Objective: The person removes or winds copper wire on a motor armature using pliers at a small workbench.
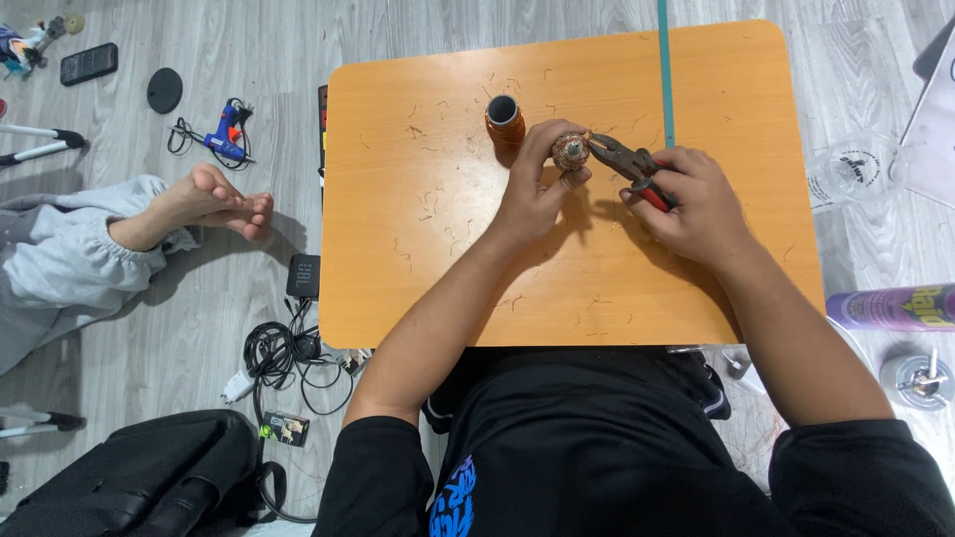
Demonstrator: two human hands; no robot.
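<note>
Left hand [537, 189] clamped on small round wire-wound part [571, 150], held just above desk [418, 278]. Right hand [691, 194] closed on red-handled pliers [625, 159], tips at part. Step: probably picking wire out of part. Next move calls for steady grip, small pull. Orange thread spool [504, 120] beside. Wire scraps over desk. Grey floor: glue gun [227, 134], cables [284, 353], another person's bare foot [214, 199].

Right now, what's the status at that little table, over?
Left hand grips small round wound part. Right hand squeezes pliers, tips at the part. Orange spool stands just behind; wire scraps litter table.
</note>
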